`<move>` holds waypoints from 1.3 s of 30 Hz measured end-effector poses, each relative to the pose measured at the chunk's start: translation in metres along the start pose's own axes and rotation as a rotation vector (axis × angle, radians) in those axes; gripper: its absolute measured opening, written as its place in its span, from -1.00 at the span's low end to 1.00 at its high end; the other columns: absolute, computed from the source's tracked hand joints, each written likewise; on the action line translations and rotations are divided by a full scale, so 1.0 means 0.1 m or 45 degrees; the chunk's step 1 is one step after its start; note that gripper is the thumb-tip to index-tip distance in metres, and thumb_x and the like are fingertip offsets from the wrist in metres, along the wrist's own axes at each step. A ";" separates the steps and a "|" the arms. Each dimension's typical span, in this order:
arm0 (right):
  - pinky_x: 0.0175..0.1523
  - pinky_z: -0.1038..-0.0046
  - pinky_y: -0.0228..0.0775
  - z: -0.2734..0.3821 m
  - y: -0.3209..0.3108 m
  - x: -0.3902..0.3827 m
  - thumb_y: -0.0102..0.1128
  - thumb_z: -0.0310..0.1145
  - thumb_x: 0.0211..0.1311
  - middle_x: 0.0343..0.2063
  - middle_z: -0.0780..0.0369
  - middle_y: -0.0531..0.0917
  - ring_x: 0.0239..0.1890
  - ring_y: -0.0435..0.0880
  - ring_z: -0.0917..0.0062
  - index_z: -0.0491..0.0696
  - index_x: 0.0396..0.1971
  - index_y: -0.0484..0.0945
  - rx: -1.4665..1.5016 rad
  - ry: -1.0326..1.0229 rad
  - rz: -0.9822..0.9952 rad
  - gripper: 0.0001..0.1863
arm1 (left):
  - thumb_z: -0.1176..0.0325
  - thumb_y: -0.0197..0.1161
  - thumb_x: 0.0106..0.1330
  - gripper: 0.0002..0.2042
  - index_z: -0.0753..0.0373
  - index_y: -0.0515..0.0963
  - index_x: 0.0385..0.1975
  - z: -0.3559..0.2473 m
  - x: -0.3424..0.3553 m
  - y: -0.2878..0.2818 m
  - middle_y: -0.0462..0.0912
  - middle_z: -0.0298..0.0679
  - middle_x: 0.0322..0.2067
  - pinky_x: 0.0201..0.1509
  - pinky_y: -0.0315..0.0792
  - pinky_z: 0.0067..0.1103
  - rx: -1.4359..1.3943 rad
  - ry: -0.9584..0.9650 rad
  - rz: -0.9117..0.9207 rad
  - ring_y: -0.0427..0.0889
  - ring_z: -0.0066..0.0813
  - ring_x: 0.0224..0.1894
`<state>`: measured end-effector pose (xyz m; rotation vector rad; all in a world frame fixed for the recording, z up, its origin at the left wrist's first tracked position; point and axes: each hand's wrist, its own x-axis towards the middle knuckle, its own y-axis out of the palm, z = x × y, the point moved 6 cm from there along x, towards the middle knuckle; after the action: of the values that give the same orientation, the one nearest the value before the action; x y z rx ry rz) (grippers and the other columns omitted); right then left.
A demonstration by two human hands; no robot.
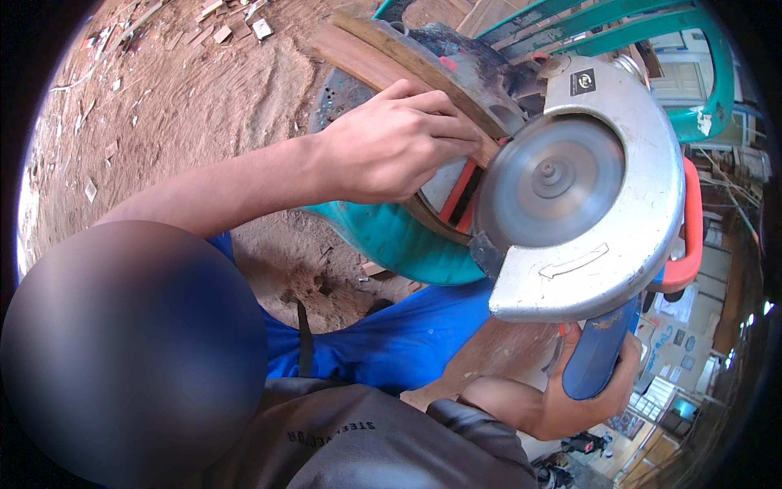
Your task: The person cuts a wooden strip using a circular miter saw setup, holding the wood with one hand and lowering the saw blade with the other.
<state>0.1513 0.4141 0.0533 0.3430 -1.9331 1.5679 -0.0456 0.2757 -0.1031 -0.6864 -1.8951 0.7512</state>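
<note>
My left hand [399, 143] is closed over a reddish wooden strip [358, 61], its fingers curled close to the saw blade. The strip lies along a weathered board [415, 61] on the saw's far side. My right hand [586, 407] wraps round the blue handle [599, 354] of a miter saw, a fingertip near its trigger. The round blade [550, 183] is smeared as if spinning, and its edge is at the strip's right end. A silver guard [652, 187] covers the blade's upper and right side. The cutting point itself is partly hidden by my fingers and the blade.
The saw rests on a teal plastic chair [391, 248] whose slatted back [709, 65] rises behind it. Wood scraps [236, 31] litter the dirt ground [179, 106] at the far left. My blue-clothed leg [391, 330] is close below the seat. A red carry handle [691, 228] juts out right.
</note>
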 end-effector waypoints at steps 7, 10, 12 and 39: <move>-0.14 0.29 0.49 -0.05 0.01 0.01 0.66 -0.16 -0.05 -0.36 0.11 0.66 -0.32 0.64 0.21 -0.24 -0.21 0.58 0.135 0.021 -0.020 -0.44 | 0.46 0.22 0.20 -0.58 0.19 0.62 0.11 0.02 0.01 0.01 0.60 -0.32 0.19 0.28 0.35 -0.32 -0.003 -0.026 0.043 0.51 -0.31 0.20; -0.13 0.28 0.49 -0.03 0.02 0.00 0.66 -0.17 -0.06 -0.36 0.08 0.66 -0.31 0.65 0.19 -0.25 -0.21 0.58 0.141 0.006 -0.017 -0.44 | 0.46 0.21 0.20 -0.58 0.19 0.62 0.11 0.01 0.01 0.02 0.60 -0.32 0.19 0.28 0.34 -0.31 -0.006 -0.030 0.057 0.51 -0.31 0.20; -0.13 0.27 0.50 -0.02 0.03 0.00 0.66 -0.18 -0.06 -0.34 0.06 0.66 -0.30 0.66 0.15 -0.25 -0.20 0.59 0.154 -0.011 -0.059 -0.44 | 0.46 0.20 0.20 -0.58 0.19 0.62 0.11 0.01 0.01 0.02 0.60 -0.32 0.19 0.28 0.34 -0.31 -0.004 -0.037 0.068 0.51 -0.31 0.20; -0.16 0.31 0.47 0.09 0.11 -0.01 0.35 -0.39 -0.15 -0.42 0.09 0.65 -0.34 0.64 0.26 -0.22 -0.34 0.61 0.088 0.174 -0.211 -0.69 | 0.52 0.20 0.17 -0.50 0.22 0.57 0.19 0.02 0.06 0.00 0.59 -0.29 0.22 0.27 0.34 -0.32 -0.024 -0.060 0.121 0.53 -0.26 0.15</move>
<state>0.1427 0.4082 0.0430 0.4039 -1.7051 1.5116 -0.0502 0.2799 -0.1006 -0.7818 -1.9249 0.8164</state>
